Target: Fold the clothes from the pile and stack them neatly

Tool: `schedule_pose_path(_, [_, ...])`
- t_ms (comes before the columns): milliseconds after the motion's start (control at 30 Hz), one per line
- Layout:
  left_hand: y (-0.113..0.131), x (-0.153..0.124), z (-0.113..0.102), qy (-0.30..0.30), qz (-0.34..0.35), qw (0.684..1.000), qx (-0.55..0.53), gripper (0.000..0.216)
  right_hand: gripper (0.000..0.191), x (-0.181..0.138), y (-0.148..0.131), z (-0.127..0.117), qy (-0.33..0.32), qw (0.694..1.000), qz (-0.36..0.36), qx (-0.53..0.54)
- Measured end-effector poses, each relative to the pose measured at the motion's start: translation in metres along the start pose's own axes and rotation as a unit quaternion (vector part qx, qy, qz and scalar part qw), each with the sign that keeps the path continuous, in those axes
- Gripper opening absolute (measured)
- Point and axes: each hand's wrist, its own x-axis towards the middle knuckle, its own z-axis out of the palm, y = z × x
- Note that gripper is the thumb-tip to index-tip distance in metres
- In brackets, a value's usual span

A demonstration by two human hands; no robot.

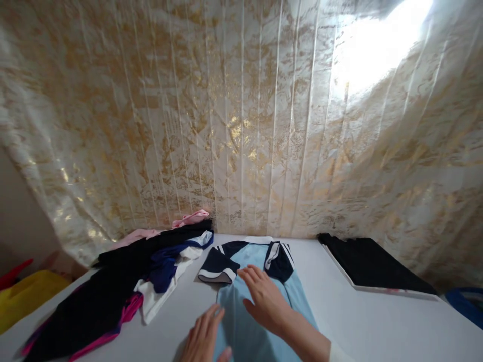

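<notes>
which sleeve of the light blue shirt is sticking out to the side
The navy sleeve on the person's left: it juts out past the edge of the shirt, whereas the other sleeve is folded inward over the shirt's body.

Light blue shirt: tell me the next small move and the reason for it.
I'd probably fold the left dark sleeve inward over the light blue shirt. It juts out past the shirt's side, while the right dark sleeve lies turned in. The right hand, over the shirt, is close to the jutting cuff.
</notes>
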Motion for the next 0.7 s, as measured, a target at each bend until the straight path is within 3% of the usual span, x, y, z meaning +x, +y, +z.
schedule_pose_path(100, [-0.033,0.061,-0.027,0.014,-0.235,0.964,-0.126,0.055,0.058,0.039,-0.021,0.008,0.019,0.998,-0.051,0.038])
schedule_pose_path(167, [-0.054,0.102,-0.035,0.006,-0.276,0.949,-0.154,0.057,0.059,0.061,-0.025,0.018,0.017,0.998,-0.042,0.037])
schedule_pose_path(267, [-0.075,0.148,-0.032,-0.032,-0.304,0.928,-0.212,0.044,0.074,0.085,-0.026,0.035,0.002,1.0,-0.016,0.021])
schedule_pose_path(333, [-0.08,0.17,-0.027,-0.056,-0.303,0.914,-0.265,0.032,0.082,0.095,-0.025,0.043,-0.001,1.0,0.008,0.015])
schedule_pose_path(467, [-0.076,0.205,-0.029,-0.047,-0.232,0.899,-0.368,0.041,0.064,0.109,-0.004,0.043,0.068,0.984,0.11,0.118])
schedule_pose_path(567, [-0.072,0.229,-0.03,-0.017,-0.163,0.904,-0.395,0.046,0.058,0.113,0.037,0.036,0.138,0.943,0.197,0.23])
schedule_pose_path(700, [-0.075,0.25,-0.013,-0.043,-0.102,0.932,-0.346,0.041,0.055,0.105,0.096,0.037,0.164,0.93,0.224,0.24])
